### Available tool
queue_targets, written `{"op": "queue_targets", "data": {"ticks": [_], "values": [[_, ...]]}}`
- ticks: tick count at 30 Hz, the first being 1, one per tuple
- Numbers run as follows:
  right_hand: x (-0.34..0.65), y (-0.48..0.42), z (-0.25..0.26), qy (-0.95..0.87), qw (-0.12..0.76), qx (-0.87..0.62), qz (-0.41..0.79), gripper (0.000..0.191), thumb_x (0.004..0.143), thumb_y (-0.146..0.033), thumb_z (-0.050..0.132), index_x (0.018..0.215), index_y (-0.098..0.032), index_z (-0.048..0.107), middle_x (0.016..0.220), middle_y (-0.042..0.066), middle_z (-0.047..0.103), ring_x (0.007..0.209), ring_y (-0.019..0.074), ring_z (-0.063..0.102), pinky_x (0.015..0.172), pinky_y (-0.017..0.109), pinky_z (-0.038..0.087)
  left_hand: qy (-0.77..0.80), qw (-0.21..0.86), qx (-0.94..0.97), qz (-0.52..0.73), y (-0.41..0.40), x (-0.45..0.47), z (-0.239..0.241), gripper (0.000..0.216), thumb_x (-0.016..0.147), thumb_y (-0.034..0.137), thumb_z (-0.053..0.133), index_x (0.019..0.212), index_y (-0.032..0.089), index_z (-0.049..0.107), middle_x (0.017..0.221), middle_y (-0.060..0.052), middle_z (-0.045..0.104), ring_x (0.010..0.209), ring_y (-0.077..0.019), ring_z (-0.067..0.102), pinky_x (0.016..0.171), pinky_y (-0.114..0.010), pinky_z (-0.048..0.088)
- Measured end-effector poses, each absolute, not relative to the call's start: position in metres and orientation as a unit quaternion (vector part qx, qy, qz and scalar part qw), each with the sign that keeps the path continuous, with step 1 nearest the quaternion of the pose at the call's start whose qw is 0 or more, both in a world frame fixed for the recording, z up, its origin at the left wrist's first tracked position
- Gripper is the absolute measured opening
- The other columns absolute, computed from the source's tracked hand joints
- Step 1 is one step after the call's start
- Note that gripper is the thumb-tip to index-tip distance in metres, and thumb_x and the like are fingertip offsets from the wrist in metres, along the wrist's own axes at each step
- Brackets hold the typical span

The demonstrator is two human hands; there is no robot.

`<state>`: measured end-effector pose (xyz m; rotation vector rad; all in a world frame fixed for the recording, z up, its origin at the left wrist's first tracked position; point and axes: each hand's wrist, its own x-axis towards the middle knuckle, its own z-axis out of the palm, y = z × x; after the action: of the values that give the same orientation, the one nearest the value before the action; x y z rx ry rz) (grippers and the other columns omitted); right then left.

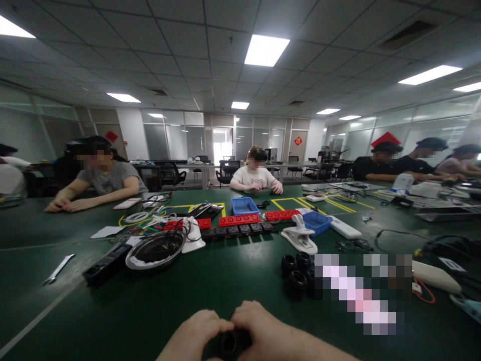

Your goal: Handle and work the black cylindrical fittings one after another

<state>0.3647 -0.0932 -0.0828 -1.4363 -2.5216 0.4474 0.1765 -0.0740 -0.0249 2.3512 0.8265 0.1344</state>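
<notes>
At the bottom edge of the view my left hand and my right hand meet over the green table. Both are closed round one small black ring-shaped part, which shows between the fingers. A cluster of similar black round parts lies just beyond my right hand. Further out sit a round metal dish and a row of red and black power strips.
A white clamp, two blue bins, a black bar, a wrench and cables lie on the table. A person in a white shirt sits opposite. Other people sit at the left and right.
</notes>
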Motion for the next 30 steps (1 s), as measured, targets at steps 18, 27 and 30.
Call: {"op": "queue_targets", "data": {"ticks": [18,27,30], "values": [[0.376,-0.093,-0.074,-0.873,0.13,-0.413,0.224,0.032,0.064,-0.034,0.072,0.091,-0.02,0.063,0.083,-0.002,0.056,0.08,0.0148,0.051,0.072,0.022,0.038,0.311,0.306,0.899,0.042,-0.079,0.173,-0.025,0.028,0.073,0.029,0.064,0.101,0.024,0.061,0.091,-0.002,0.06,0.083,-0.0198,0.052,0.071,-0.026,0.037],[0.352,-0.103,-0.08,-0.826,0.096,-0.543,0.118,0.04,0.055,-0.052,0.071,0.073,-0.018,0.058,0.07,-0.001,0.056,0.064,0.0158,0.049,0.06,0.026,0.035,0.41,0.26,0.869,0.096,-0.09,0.174,-0.035,0.027,0.068,0.03,0.063,0.094,0.022,0.062,0.092,-0.002,0.062,0.083,-0.0215,0.053,0.074,-0.03,0.038],[0.345,-0.105,-0.083,-0.813,0.096,-0.57,0.065,0.045,0.053,-0.056,0.07,0.072,-0.017,0.058,0.073,0.003,0.058,0.07,0.0211,0.051,0.068,0.033,0.037,0.416,0.245,0.867,0.121,-0.091,0.172,-0.039,0.026,0.069,0.028,0.062,0.094,0.021,0.062,0.094,-0.003,0.061,0.087,-0.0229,0.052,0.078,-0.032,0.037]]}}
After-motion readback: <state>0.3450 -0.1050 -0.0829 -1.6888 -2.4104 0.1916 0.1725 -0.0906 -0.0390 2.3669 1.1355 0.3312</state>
